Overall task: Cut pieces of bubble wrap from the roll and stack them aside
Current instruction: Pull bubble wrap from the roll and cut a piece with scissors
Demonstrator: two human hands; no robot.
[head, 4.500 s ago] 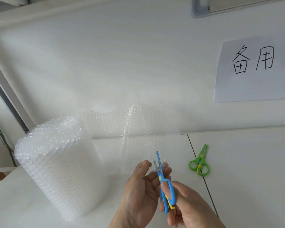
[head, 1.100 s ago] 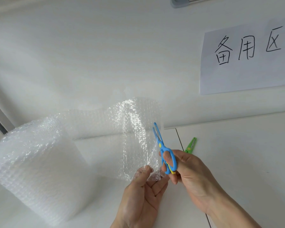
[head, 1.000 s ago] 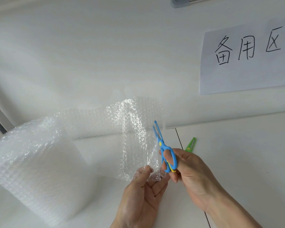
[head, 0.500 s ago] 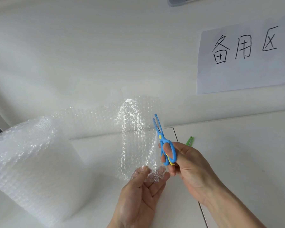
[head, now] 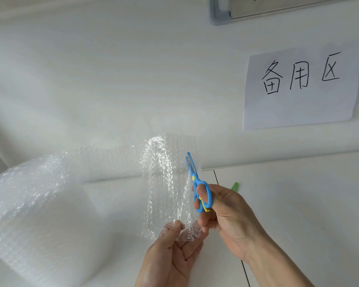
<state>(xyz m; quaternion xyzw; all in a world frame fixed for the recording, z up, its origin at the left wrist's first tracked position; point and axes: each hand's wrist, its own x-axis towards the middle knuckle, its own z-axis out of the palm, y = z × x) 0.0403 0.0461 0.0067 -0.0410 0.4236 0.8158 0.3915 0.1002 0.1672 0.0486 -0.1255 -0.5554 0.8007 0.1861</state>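
The large roll of clear bubble wrap (head: 35, 214) stands at the left side of the white table (head: 298, 204), near its back edge by the wall. It is a thick cylinder of many see-through layers, covered with small round air bubbles that catch the light. From its top a loose sheet of bubble wrap (head: 166, 183) runs to the right and then hangs down above the table in front of the person. This sheet is transparent and wrinkled, with a bright fold along its upper part.

The left hand (head: 174, 253) pinches the lower edge of the sheet between the thumb and the fingers, and some plastic is crumpled over the fingertips. The right hand (head: 222, 216) grips small blue plastic scissors with a yellow rivet (head: 197, 185), with the thumb through one handle loop. The blades point up, almost closed, at the right edge of the sheet.

Behind the right hand, only the tip of green scissors (head: 235, 186) shows on the table. A white paper sign with black handwritten characters (head: 303, 88) is on the wall.
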